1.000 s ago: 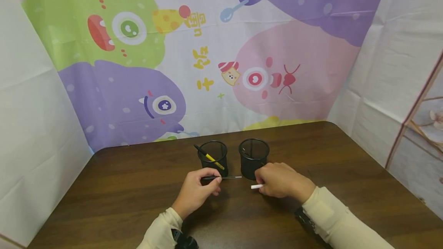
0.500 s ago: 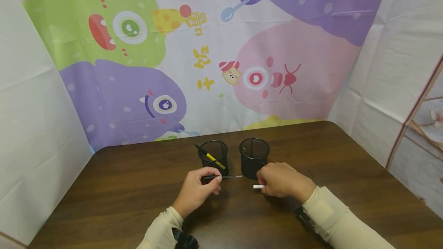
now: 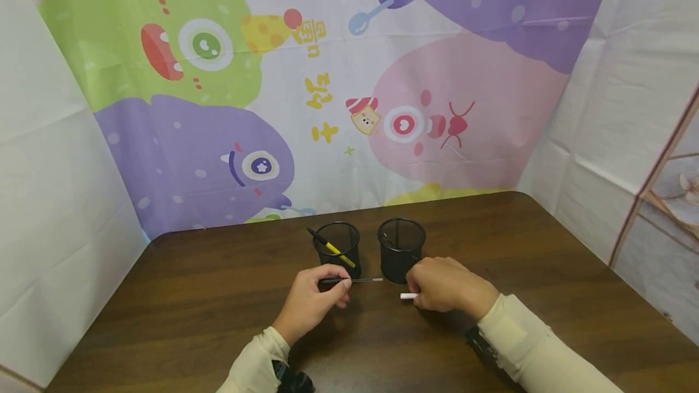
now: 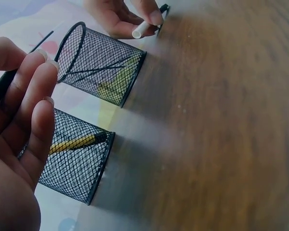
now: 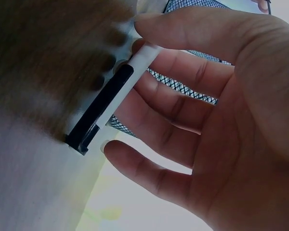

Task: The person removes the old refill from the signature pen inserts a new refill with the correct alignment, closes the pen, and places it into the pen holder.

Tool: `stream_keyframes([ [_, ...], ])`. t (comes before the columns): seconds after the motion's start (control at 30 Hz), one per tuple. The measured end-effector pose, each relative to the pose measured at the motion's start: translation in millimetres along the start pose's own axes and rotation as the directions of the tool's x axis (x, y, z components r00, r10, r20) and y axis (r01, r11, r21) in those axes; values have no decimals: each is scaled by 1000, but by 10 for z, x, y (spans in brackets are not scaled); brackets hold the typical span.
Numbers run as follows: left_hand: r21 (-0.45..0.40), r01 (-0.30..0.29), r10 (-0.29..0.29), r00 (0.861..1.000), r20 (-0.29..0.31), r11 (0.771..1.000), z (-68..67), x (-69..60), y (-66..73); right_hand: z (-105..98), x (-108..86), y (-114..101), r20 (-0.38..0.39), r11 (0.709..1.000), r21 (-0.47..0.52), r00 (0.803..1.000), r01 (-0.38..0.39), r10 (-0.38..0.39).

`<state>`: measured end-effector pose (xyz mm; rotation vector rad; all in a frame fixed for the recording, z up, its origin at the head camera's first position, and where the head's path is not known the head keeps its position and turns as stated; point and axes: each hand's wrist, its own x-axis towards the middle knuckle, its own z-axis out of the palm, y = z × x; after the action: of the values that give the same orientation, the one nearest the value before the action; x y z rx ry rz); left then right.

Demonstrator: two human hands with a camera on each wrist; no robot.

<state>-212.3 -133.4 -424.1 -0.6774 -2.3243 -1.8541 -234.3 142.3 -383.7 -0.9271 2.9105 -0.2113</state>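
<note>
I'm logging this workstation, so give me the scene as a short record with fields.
Left hand: pinches a black pen part with a thin end
Right hand: holds a white tube with a black clip
Left mesh cup: upright, holding a leaning black-and-yellow pen
Right mesh cup: upright; thin dark contents, details unclear
Surface: brown wood-grain table
Backdrop: cartoon-printed cloth

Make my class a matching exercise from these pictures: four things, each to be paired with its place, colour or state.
1. Left hand
2. Yellow and black pen
3. Table
4. Right hand

A. Brown with wood grain
B. Holds a white and black tube
C. Pinches a dark stick with a thin end
D. Inside a mesh cup

Pairs: 1-C, 2-D, 3-A, 4-B
</note>
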Motion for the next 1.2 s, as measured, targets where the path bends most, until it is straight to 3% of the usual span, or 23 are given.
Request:
stream_keyframes([
  [0.37, -27, -12, 12, 1000, 10, 1000, -27, -25, 46, 13, 2, -5, -7, 1000, -2, 1000, 29, -29],
  [0.67, -27, 24, -24, 1000, -14, 999, -23, -1, 18, -4, 11, -12, 1, 999, -31, 1000, 25, -25],
  [0.8, 3, 42, -42, 999, -24, 999, -9, -15, 90, -3, 14, -28, 13, 999, -38, 1000, 13, -13],
  [1.0, 10, 21, -21, 1000, -17, 1000, 8, -60, 288, 1, 25, -42, -7, 998, -56, 1000, 30, -30],
  [1.2, 22, 29, -29, 999, -15, 999, 6, -50, 315, -16, 19, -48, -40, 996, -36, 995, 86, -88],
])
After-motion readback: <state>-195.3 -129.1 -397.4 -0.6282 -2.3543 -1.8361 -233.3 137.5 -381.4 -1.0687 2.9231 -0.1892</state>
